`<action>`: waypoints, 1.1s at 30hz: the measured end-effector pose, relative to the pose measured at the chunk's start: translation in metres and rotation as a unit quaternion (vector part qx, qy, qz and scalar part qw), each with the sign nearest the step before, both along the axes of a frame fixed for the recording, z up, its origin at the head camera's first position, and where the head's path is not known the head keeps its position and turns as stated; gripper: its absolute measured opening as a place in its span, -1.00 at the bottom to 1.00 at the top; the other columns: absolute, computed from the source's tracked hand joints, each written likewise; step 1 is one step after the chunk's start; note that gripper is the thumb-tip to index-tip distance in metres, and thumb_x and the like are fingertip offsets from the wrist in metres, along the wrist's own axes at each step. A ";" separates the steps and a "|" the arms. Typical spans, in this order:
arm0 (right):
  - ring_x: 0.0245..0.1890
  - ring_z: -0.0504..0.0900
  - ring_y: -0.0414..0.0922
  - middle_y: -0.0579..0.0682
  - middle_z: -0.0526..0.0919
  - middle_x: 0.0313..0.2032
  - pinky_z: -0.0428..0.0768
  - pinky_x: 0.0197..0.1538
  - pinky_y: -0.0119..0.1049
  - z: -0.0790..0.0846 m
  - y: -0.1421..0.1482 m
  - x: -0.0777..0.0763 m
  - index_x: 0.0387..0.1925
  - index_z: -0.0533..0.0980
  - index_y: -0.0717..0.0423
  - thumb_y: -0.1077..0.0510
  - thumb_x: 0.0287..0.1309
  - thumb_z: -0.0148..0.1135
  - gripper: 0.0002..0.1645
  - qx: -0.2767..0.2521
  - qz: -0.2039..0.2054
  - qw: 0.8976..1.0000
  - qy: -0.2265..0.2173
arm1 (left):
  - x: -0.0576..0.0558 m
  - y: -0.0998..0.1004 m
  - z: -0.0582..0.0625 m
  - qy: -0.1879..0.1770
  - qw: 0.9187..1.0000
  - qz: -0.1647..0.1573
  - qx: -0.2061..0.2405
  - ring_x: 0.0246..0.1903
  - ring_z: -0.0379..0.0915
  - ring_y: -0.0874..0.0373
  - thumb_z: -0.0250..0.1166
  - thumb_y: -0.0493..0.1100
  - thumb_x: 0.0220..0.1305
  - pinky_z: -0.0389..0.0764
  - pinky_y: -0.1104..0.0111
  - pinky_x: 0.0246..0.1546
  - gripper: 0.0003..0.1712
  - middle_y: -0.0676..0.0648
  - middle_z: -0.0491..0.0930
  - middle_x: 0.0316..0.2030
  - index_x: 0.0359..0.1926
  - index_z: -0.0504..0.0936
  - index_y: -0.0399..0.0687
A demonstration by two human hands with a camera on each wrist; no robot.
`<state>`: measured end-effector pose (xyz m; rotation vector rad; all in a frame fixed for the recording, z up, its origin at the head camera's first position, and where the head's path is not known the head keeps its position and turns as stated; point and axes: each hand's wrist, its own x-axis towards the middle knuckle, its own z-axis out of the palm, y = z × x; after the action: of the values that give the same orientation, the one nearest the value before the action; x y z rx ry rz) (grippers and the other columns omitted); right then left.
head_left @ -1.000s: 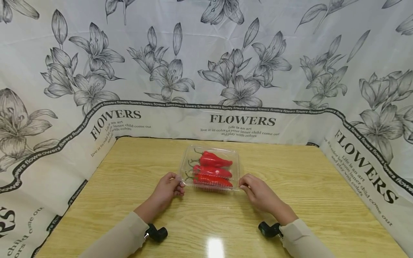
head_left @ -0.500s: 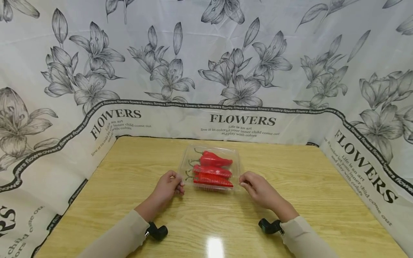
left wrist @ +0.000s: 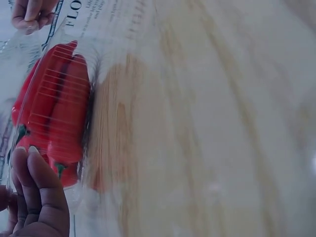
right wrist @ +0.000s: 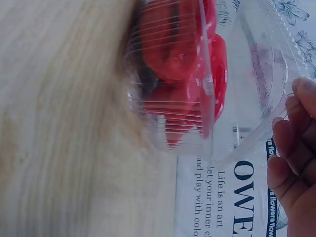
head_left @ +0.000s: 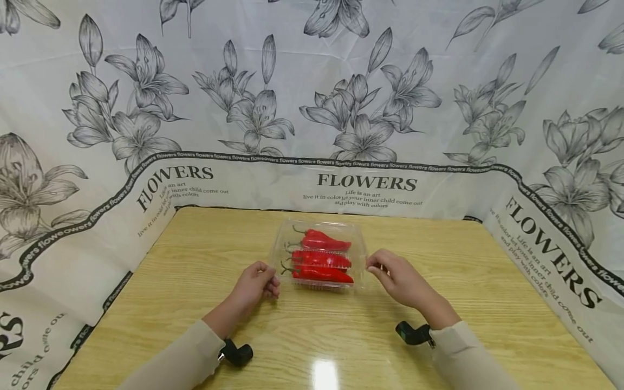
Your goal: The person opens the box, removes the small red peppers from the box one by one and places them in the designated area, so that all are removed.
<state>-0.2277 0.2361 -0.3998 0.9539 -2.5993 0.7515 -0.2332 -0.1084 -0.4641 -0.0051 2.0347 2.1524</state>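
Observation:
A clear plastic clamshell container (head_left: 358, 252) stands on the table in front of me, with several red peppers (head_left: 323, 274) lying side by side inside, green stems to the left. My left hand (head_left: 255, 284) is at its front left corner, thumb and forefinger pinching the rim; the fingers (left wrist: 42, 182) show beside the peppers in the left wrist view. At the front right corner my right hand (head_left: 397, 276) pinches the edge of the transparent lid (right wrist: 254, 74). In the right wrist view this lid stands tilted away from the base on that side.
The wood-grain table (head_left: 195, 244) extends around the container. A white flower-printed cloth (head_left: 263, 184) walls off the back and both sides. A black camera mount (head_left: 238, 352) sits on the left wrist, another black mount (head_left: 413, 333) on the right.
My right hand has shifted slightly right and up, and the lid's right corner has lifted with it. The left hand stays almost in place.

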 end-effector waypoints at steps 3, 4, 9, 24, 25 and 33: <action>-0.43 0.36 -0.36 -0.18 0.56 -0.31 0.46 -0.36 -0.42 0.006 0.002 -0.003 -0.23 0.52 -0.02 0.24 0.28 0.17 -0.91 -0.007 0.000 1.000 0.016 | 0.001 -0.002 -0.001 -0.003 1.000 -0.014 -0.005 -0.56 0.52 0.17 0.01 -0.21 0.47 0.63 0.30 -0.44 -0.81 -0.05 0.51 -0.49 -0.26 0.36 -0.29; -0.43 0.36 -0.37 -0.18 0.56 -0.31 0.45 -0.36 -0.42 0.007 0.003 -0.004 -0.23 0.53 -0.02 0.24 0.28 0.18 -0.90 -0.011 0.000 1.000 0.021 | 0.001 -0.002 -0.001 -0.004 1.000 -0.018 -0.007 -0.56 0.52 0.17 0.02 -0.20 0.47 0.63 0.30 -0.44 -0.80 -0.05 0.51 -0.49 -0.28 0.37 -0.28; -0.42 0.39 -0.37 -0.16 0.59 -0.32 0.47 -0.35 -0.41 0.015 0.006 -0.010 -0.23 0.54 -0.03 0.28 0.25 0.20 -0.86 -0.030 0.003 0.998 0.047 | 0.000 -0.004 -0.002 -0.009 0.999 -0.032 -0.017 -0.58 0.51 0.17 0.04 -0.17 0.46 0.62 0.31 -0.46 -0.76 -0.04 0.52 -0.50 -0.33 0.41 -0.26; -0.30 0.53 -0.28 -0.14 0.63 -0.25 0.54 -0.18 -0.27 0.035 0.004 -0.029 -0.14 0.56 -0.03 0.12 0.35 0.13 -0.88 -0.073 -0.050 0.996 0.013 | -0.015 -0.007 -0.001 0.006 0.998 -0.023 -0.066 -0.48 0.54 0.10 0.10 -0.14 0.42 0.65 0.23 -0.37 -0.63 -0.18 0.56 -0.30 0.14 0.38 -0.23; -0.28 0.54 -0.26 -0.13 0.63 -0.24 0.55 -0.16 -0.25 0.036 0.003 -0.030 -0.13 0.55 -0.02 0.11 0.36 0.12 -0.87 -0.077 -0.055 0.995 0.009 | -0.017 -0.006 0.000 0.009 0.997 -0.015 -0.072 -0.47 0.54 0.10 0.11 -0.14 0.41 0.65 0.23 -0.36 -0.61 -0.21 0.56 -0.25 0.17 0.37 -0.22; -0.20 0.57 -0.15 -0.05 0.63 -0.20 0.55 -0.06 -0.10 0.040 0.001 -0.040 -0.08 0.55 0.08 0.06 0.40 0.06 -0.77 -0.098 -0.077 0.992 -0.012 | -0.032 -0.002 0.007 0.022 0.992 0.008 -0.125 -0.38 0.50 0.09 0.08 -0.19 0.42 0.55 0.31 -0.37 -0.49 -0.25 0.54 -0.13 0.33 0.29 -0.17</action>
<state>-0.2672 0.2370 -0.3597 0.6849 -2.5257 0.9583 -0.2650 -0.1105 -0.4573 -0.0065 2.3226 1.9073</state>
